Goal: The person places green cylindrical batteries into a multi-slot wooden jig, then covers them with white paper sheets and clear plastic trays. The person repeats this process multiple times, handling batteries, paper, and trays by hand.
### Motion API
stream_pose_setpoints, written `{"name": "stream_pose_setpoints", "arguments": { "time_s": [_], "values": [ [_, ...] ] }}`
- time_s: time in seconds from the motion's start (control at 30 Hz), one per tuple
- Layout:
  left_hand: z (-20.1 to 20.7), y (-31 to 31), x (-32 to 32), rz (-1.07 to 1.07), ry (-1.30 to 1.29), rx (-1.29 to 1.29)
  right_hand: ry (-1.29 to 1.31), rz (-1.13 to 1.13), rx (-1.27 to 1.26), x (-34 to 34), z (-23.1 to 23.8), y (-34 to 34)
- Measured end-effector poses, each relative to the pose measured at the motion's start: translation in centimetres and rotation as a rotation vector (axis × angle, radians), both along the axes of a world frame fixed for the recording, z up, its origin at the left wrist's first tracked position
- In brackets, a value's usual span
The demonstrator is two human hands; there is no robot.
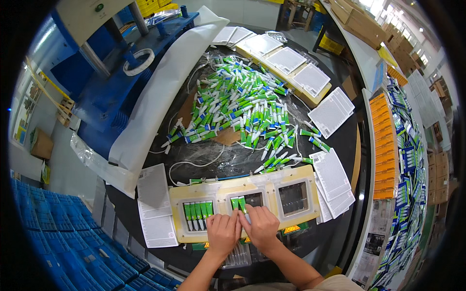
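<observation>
A pale yellow fixture (221, 189) with three framed openings lies in front of me. Its left opening holds several green tubes (198, 211) side by side, their white caps toward me. At the middle opening my left hand (223, 234) has its fingers closed and pressed down beside two green tubes; what they grip, if anything, is hidden. My right hand (260, 227) pinches the right-hand one of these tubes (242, 203), the fingertips partly covering it. The two hands touch or nearly touch. Clear ridged plastic (293, 200) shows in the right opening.
A large heap of green-and-white tubes (238, 102) covers the dark table beyond the fixture. White printed cards (156, 206) lie to the left, with more cards (332, 182) to the right. Blue crates (68, 242) stand at lower left, a blue machine (111, 92) at upper left, orange trays (382, 145) at right.
</observation>
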State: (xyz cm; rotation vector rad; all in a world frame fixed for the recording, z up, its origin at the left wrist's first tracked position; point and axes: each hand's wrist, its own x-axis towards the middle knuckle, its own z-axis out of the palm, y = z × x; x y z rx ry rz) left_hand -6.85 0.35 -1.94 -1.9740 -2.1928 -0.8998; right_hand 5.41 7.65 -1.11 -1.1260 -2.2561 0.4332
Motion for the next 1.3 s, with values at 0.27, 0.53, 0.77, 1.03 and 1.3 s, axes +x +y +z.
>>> {"name": "stream_pose_setpoints", "arguments": {
  "time_s": [0.27,0.53,0.77,1.03,1.3],
  "values": [
    [2.4,1.7,-1.1,-0.036,-0.124,0.01,0.077,0.02,0.062,0.5,1.4,4.1],
    [2.1,20.9,-2.6,-0.225,-0.162,-0.532,-0.585,0.131,0.051,3.4,2.1,21.3],
    [-0.2,22.9,-2.0,-0.258,0.019,-0.537,-0.54,0.372,-0.086,5.1,0.9,24.0],
    [2.8,13.6,-6.4,-0.107,-0.642,-0.034,0.182,0.089,-0.087,8.7,4.4,10.1],
    [5.4,-1.0,-3.2,0.22,-1.184,-0.11,0.011,0.44,0.314,6.3,2.4,1.5]
  ]
}}
